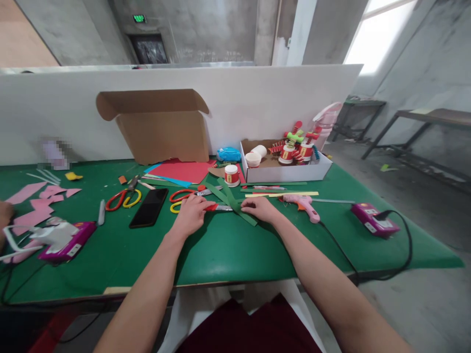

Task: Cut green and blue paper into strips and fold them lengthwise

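Observation:
My left hand (192, 213) rests on the green table (228, 250), fingers curled and pinched on the red end of a small strip (218, 208) that lies between my hands. My right hand (260, 209) lies flat, fingers together, pressing on dark green paper strips (235, 200) that cross in front of it. Red and yellow scissors (184, 197) lie just beyond my left hand. A small red-banded paper cup (231, 175) stands behind the strips.
A black phone (149, 207), more scissors (123, 197), a pink glue gun (303, 204) with its cable, pink paper scraps (35, 201), red and blue sheets (182, 171), an open cardboard box (162, 125) and a white box of finished cup crafts (289, 164) lie around. Another person's hand (4, 215) shows at far left.

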`<move>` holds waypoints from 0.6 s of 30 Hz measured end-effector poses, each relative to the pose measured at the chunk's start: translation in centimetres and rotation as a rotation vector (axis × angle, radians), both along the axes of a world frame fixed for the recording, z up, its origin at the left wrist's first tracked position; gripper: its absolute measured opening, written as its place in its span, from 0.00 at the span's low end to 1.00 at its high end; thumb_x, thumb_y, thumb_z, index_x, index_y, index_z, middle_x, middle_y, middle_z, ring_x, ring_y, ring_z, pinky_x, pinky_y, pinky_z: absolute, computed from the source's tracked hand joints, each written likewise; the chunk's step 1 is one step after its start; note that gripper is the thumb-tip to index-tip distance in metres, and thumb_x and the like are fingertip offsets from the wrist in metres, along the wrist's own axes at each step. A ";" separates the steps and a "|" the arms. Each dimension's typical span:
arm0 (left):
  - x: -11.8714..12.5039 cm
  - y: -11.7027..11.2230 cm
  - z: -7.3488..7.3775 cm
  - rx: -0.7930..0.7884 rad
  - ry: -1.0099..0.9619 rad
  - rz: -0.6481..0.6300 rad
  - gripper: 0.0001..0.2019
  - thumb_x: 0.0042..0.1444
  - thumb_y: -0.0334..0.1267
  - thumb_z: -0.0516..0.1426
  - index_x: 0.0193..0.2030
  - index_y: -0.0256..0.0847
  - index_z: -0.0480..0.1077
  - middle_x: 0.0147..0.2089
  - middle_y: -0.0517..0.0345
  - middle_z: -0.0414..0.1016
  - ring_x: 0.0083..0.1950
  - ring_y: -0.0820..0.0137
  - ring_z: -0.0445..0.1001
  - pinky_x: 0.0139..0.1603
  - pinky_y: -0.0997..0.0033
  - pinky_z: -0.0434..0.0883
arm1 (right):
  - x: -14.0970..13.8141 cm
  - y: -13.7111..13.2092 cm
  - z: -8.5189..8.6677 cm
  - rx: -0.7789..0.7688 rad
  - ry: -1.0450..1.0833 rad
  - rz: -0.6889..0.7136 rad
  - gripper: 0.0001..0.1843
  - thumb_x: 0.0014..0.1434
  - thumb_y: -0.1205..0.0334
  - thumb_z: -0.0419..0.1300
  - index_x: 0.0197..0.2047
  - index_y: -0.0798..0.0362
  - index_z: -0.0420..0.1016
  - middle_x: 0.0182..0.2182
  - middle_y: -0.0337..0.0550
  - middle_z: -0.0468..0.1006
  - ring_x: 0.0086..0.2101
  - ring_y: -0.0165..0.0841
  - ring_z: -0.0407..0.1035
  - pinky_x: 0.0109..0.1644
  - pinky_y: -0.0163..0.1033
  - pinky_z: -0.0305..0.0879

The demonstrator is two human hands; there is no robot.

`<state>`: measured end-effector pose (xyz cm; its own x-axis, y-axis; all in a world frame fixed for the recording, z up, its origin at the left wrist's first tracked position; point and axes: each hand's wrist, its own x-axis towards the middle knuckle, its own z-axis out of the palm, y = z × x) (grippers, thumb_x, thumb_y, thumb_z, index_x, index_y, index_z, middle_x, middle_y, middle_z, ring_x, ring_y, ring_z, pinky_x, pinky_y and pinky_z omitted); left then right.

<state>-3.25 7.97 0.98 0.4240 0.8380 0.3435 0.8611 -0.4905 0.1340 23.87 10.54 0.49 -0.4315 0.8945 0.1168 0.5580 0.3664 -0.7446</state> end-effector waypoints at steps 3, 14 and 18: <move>0.7 -0.1 -0.2 -0.010 -0.010 -0.073 0.21 0.55 0.27 0.50 0.51 0.48 0.74 0.46 0.52 0.75 0.49 0.61 0.67 0.44 0.60 0.64 | 0.7 -0.1 0.6 0.030 -0.024 -0.024 0.07 0.53 0.63 0.63 0.36 0.54 0.77 0.27 0.37 0.75 0.30 0.30 0.66 0.37 0.35 0.60; 1.9 -0.5 -0.7 -0.036 -0.053 -0.210 0.18 0.59 0.28 0.50 0.50 0.47 0.74 0.45 0.53 0.75 0.47 0.63 0.68 0.49 0.59 0.65 | 2.6 -1.0 2.2 -0.160 -0.096 0.112 0.10 0.49 0.57 0.65 0.27 0.54 0.69 0.23 0.34 0.70 0.26 0.28 0.63 0.31 0.33 0.57; 2.1 -0.7 -0.4 -0.063 -0.056 -0.230 0.20 0.59 0.27 0.49 0.51 0.48 0.74 0.46 0.53 0.75 0.47 0.63 0.68 0.49 0.59 0.65 | 2.2 -0.9 1.9 -0.145 -0.127 0.107 0.07 0.49 0.63 0.65 0.26 0.54 0.70 0.21 0.33 0.69 0.25 0.27 0.62 0.31 0.32 0.56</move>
<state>-1.13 7.24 0.57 0.5880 0.7419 0.3222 0.7177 -0.6623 0.2151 26.09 9.61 2.41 -0.5277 0.8465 -0.0709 0.6148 0.3230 -0.7195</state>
